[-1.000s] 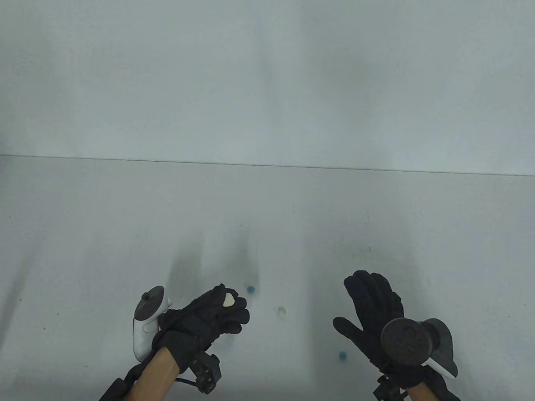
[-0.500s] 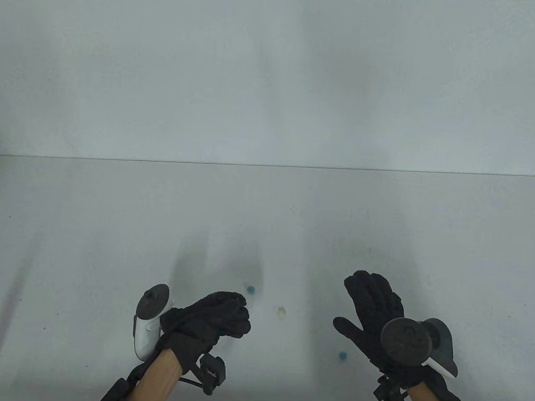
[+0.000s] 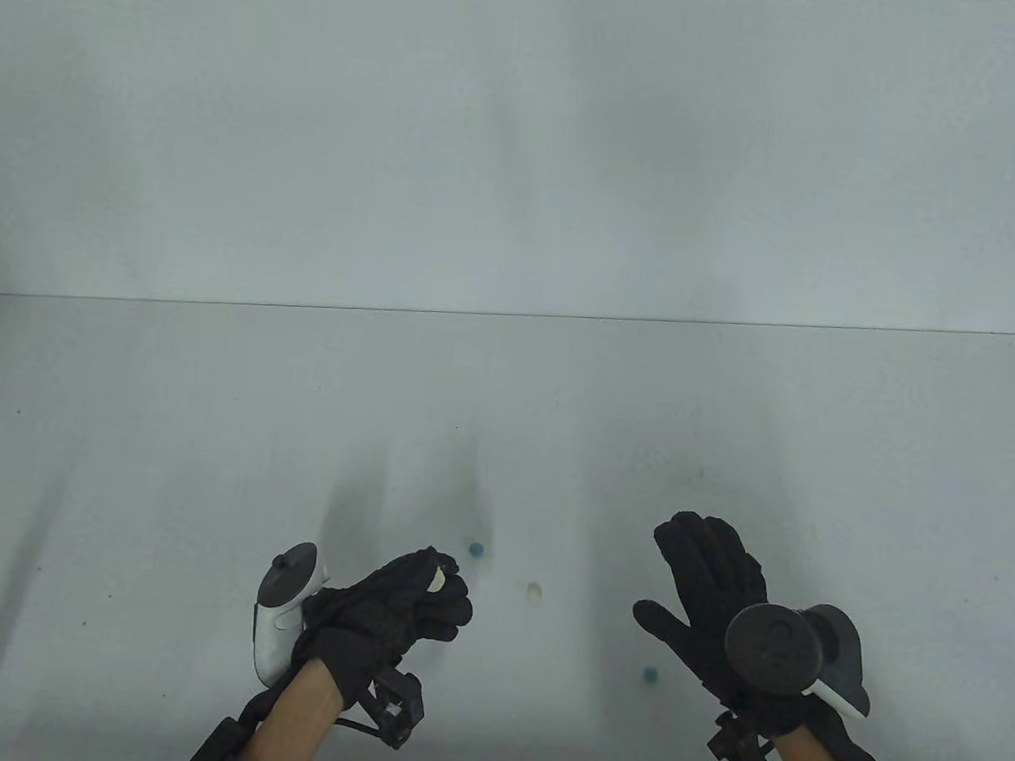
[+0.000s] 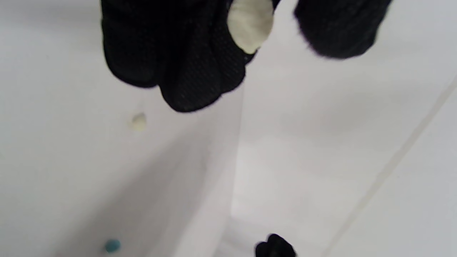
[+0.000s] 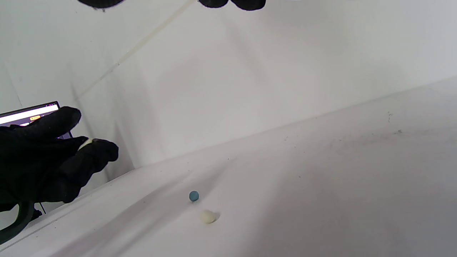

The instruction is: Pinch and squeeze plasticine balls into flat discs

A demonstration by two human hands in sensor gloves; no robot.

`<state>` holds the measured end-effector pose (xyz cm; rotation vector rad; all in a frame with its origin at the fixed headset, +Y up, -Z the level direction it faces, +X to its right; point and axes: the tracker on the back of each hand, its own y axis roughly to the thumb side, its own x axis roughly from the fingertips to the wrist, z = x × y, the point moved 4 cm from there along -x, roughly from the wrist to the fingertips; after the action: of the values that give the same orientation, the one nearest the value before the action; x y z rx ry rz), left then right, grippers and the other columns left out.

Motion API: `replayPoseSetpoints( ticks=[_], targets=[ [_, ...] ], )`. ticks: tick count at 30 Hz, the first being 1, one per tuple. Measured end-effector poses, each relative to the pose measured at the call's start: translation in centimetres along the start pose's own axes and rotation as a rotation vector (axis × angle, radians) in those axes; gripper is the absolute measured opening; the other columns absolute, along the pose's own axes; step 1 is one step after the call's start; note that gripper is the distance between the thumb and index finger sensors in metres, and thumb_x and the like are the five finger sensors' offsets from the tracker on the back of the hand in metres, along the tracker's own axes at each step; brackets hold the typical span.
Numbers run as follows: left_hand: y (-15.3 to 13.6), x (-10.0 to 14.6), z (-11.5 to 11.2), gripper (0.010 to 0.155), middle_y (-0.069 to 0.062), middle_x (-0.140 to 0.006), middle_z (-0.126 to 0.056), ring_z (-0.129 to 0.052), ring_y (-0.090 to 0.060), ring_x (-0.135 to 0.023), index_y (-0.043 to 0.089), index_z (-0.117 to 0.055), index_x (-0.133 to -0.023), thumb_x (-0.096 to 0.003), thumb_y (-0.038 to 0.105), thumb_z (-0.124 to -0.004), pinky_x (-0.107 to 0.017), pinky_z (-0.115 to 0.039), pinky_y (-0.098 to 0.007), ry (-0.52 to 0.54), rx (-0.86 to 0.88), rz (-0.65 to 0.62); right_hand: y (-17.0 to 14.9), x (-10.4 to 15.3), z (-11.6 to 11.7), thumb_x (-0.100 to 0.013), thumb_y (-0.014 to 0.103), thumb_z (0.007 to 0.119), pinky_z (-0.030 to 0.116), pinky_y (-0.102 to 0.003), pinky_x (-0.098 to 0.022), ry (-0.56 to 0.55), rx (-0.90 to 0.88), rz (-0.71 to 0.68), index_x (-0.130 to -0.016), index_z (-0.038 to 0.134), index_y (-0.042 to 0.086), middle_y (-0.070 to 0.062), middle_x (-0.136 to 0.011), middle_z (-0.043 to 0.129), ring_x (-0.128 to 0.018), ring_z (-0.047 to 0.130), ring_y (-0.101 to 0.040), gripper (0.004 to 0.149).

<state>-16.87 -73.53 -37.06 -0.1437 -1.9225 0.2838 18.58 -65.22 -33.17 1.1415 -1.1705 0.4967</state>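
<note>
My left hand [image 3: 443, 583] holds a flattened cream plasticine disc [image 3: 438, 581] above the table. In the left wrist view the cream disc [image 4: 250, 25] lies against the fingers [image 4: 192, 71], and the thumb [image 4: 339, 28] stands a little off it. The right wrist view shows my left hand [image 5: 53, 160] with a sliver of the cream disc [image 5: 85, 143]. A blue ball [image 3: 477, 550], a cream ball [image 3: 534, 591] and a second blue ball [image 3: 649, 675] lie on the table. My right hand [image 3: 666, 574] is open and empty, fingers spread, right of the cream ball.
The white table [image 3: 209, 429] ends at a white wall [image 3: 524, 138] behind it. A screen [image 5: 30, 114] shows at the left of the right wrist view. The cream ball [image 5: 207, 216] and a blue ball [image 5: 194, 195] lie close together.
My left hand closed over the cream disc half a second ago and has since eased, so the disc shows again. The right hand and the balls have not moved.
</note>
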Motion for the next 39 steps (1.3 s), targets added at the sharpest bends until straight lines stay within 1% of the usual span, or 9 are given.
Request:
replayPoseSetpoints(
  ticks=[3,10,14,17,20,25,33,36,39],
  targets=[
    [0.3,0.2,0.4,0.048,-0.01,-0.08,-0.091,-0.106,-0.024,-0.061,0.008,-0.077,-0.092,-0.0519,0.034,-0.078,-0.053,-0.089,-0.042,0.043,-0.072,-0.001,0.0,0.0,-0.1,-0.057,0.064,0.051,0.044,-0.074,-0.07,-0.005,0.001,0.001,-0.116,0.034,0.014,-0.016,-0.123,0.034,-0.11,0.036,-0.053,0.079],
    [0.7,0.3,0.5,0.041,-0.005,-0.059,-0.102,-0.114,-0.01,-0.038,0.011,-0.089,-0.077,-0.0469,0.038,-0.083,-0.039,-0.099,-0.031,0.067,-0.109,-0.018,0.0,0.0,0.0,-0.057,0.064,0.051,0.044,-0.074,-0.071,-0.005,-0.002,-0.002,-0.116,0.034,0.014,-0.016,-0.123,0.034,-0.11,0.036,-0.053,0.079],
    [-0.1,0.1,0.4,0.044,-0.008,-0.073,-0.092,-0.106,-0.018,-0.052,0.009,-0.078,-0.087,-0.0527,0.036,-0.075,-0.051,-0.09,-0.039,0.041,-0.036,0.022,0.1,0.1,0.0,-0.057,0.064,0.051,0.044,-0.074,-0.07,-0.004,0.003,-0.001,-0.116,0.034,0.014,-0.016,-0.123,0.034,-0.11,0.036,-0.053,0.079],
    [-0.7,-0.1,-0.1,0.076,-0.023,-0.095,-0.072,-0.091,-0.036,-0.077,-0.003,-0.056,-0.104,-0.0536,0.053,-0.065,-0.064,-0.074,-0.051,-0.047,0.073,0.006,0.1,0.0,0.0,-0.057,0.064,0.051,0.044,-0.074,-0.071,-0.003,-0.003,-0.003,-0.116,0.034,0.014,-0.016,-0.123,0.034,-0.11,0.036,-0.053,0.079],
    [-0.7,-0.1,-0.1,0.083,-0.024,-0.098,-0.071,-0.09,-0.037,-0.08,-0.003,-0.055,-0.106,-0.0526,0.06,-0.062,-0.065,-0.074,-0.051,-0.025,0.106,-0.008,0.1,0.1,-0.1,-0.057,0.064,0.051,0.044,-0.074,-0.07,-0.007,0.0,-0.001,-0.116,0.034,0.014,-0.016,-0.123,0.034,-0.11,0.036,-0.053,0.08],
    [-0.7,0.1,1.0,0.051,-0.01,-0.073,-0.096,-0.109,-0.02,-0.053,0.007,-0.081,-0.088,-0.0553,0.044,-0.069,-0.048,-0.092,-0.038,0.081,0.005,0.022,0.1,0.1,0.0,-0.057,0.064,0.051,0.044,-0.074,-0.07,0.0,0.002,-0.001,-0.116,0.034,0.014,-0.016,-0.123,0.034,-0.11,0.036,-0.053,0.079],
    [-0.2,0.3,1.2,0.045,-0.007,-0.06,-0.104,-0.115,-0.014,-0.041,0.007,-0.09,-0.079,-0.0531,0.039,-0.073,-0.041,-0.097,-0.033,0.114,-0.053,0.014,0.1,0.0,0.1,-0.057,0.064,0.051,0.044,-0.074,-0.071,0.003,-0.002,-0.003,-0.116,0.034,0.014,-0.016,-0.123,0.034,-0.11,0.036,-0.053,0.079],
    [-0.3,0.1,1.0,0.052,-0.013,-0.076,-0.097,-0.11,-0.025,-0.058,0.007,-0.082,-0.088,-0.0549,0.044,-0.067,-0.051,-0.09,-0.04,0.062,-0.018,-0.002,0.1,0.0,0.2,-0.057,0.064,0.05,0.044,-0.074,-0.07,0.006,0.001,-0.002,-0.116,0.034,0.014,-0.016,-0.123,0.034,-0.11,0.036,-0.053,0.079],
    [-0.6,0.0,0.3,0.086,-0.027,-0.099,-0.076,-0.089,-0.046,-0.083,-0.005,-0.059,-0.107,-0.053,0.062,-0.058,-0.064,-0.075,-0.054,-0.045,0.058,-0.007,0.1,0.0,0.0,-0.057,0.064,0.051,0.044,-0.074,-0.071,-0.001,-0.004,-0.003,-0.116,0.034,0.014,-0.016,-0.123,0.034,-0.11,0.036,-0.053,0.079]
  ],
)
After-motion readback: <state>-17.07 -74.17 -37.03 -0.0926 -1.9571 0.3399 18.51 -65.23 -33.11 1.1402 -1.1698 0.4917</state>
